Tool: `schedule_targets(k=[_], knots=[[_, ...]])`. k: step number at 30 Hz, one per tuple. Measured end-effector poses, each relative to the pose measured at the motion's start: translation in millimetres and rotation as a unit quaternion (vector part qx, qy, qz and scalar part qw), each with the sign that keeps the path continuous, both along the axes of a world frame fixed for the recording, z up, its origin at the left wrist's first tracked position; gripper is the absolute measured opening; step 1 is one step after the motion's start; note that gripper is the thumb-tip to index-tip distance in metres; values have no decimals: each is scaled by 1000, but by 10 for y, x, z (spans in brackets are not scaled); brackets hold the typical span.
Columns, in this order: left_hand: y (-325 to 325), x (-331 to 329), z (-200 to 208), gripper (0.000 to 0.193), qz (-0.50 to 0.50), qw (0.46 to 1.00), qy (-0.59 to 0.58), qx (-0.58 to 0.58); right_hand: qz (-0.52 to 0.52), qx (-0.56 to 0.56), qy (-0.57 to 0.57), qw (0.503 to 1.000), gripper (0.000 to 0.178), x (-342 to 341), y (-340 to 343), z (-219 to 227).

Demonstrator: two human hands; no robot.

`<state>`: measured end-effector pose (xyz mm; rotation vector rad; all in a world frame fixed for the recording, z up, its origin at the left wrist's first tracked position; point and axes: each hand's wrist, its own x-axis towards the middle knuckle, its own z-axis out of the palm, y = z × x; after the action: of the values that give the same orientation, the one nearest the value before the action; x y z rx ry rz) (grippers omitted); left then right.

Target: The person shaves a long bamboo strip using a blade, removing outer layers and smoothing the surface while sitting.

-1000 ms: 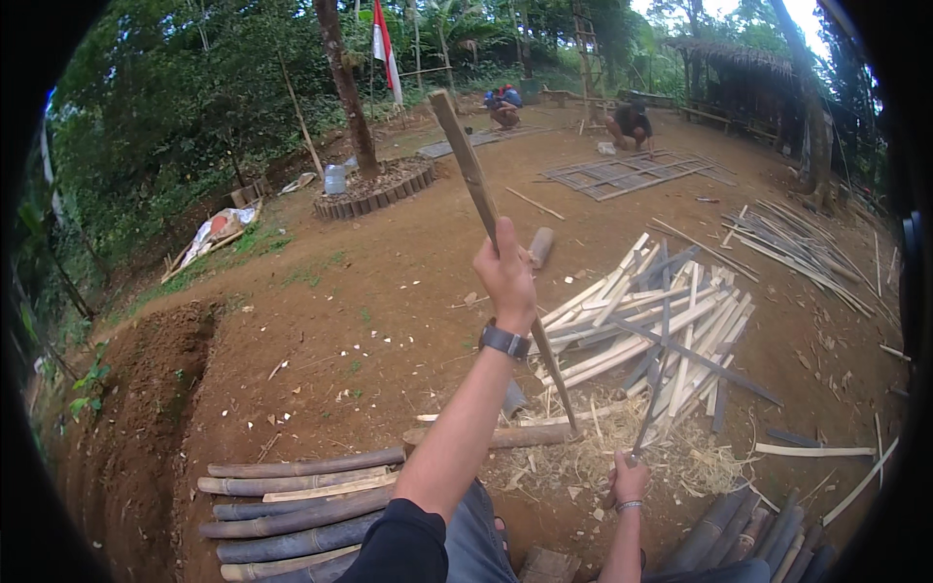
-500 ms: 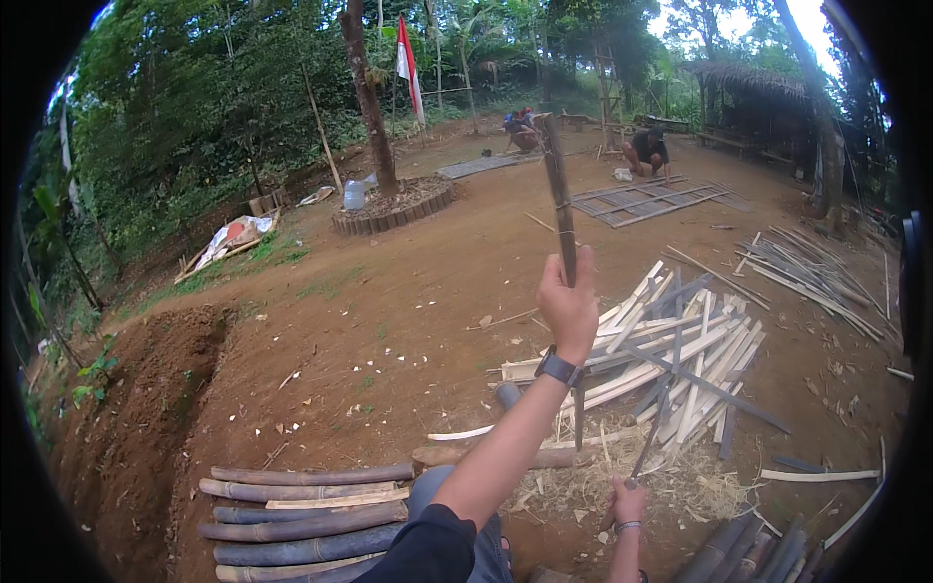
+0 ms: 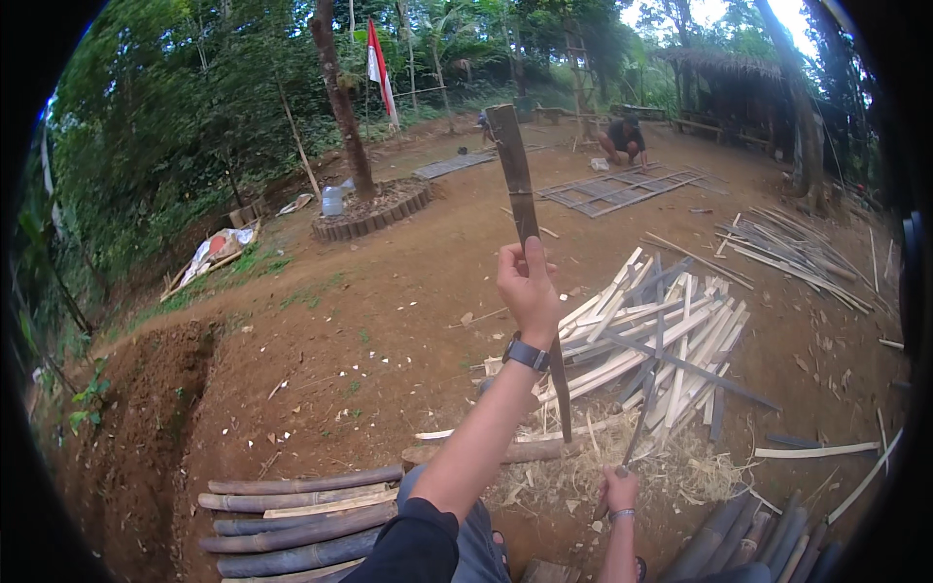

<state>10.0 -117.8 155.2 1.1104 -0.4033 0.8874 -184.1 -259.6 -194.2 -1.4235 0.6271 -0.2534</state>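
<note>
The left hand [image 3: 530, 291] is gripping the dark slat [image 3: 519, 185], which is running near-upright above and below its curled fingers, lower end just up-left of the right hand [image 3: 619, 490], which is clasping a long-bladed knife [image 3: 637, 433]

Bare brown earth [image 3: 389, 277] backed by dense green trees [image 3: 185, 117]; a thatched shelter [image 3: 724, 66] stands back right beneath bright sky [image 3: 792, 19]

Matt bamboo strip [image 3: 519, 185], rough shavings [image 3: 711, 471]
</note>
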Motion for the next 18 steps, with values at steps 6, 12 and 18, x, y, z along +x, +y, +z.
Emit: schedule_targets(k=[6,12,18], knots=[[96,31,23,33,-135,985,-3,-103,-15,35,-7,999,32,2,-38,8],[470,73,-117,35,-194,976,66,70,-22,25,-18,999,34,-41,-25,78],[678,-55,-244,34,-221,970,64,75,11,6,4,1000,35,-36,-21,-72]])
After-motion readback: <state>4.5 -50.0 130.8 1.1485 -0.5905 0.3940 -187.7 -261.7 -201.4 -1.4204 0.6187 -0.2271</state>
